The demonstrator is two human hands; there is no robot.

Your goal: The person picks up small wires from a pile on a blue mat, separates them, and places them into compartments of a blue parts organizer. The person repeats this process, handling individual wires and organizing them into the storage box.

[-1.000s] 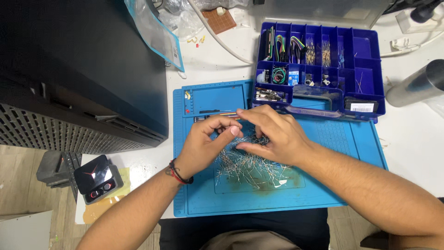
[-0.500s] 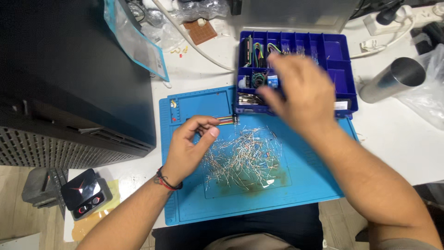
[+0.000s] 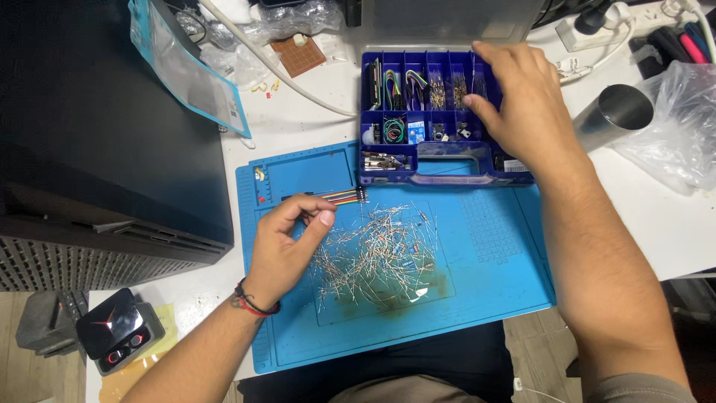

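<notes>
The left hand (image 3: 287, 239) is closed on one end of a short ribbon cable (image 3: 344, 196), whose long axis runs left to right on the blue mat (image 3: 492, 276), with the free end pointing right. The right hand (image 3: 522, 97) is open and flat over the far compartments of the blue organizer box (image 3: 447, 175), well apart from the cable. The pile of resistors (image 3: 377, 254) lies just right of the left hand, nearer to it.

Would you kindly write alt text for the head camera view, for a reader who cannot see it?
A person's right hand reaches into a blue compartment organizer box, while the left hand rests curled on a blue work mat beside a pile of loose wire-leaded components and a short multicoloured ribbon cable.
</notes>
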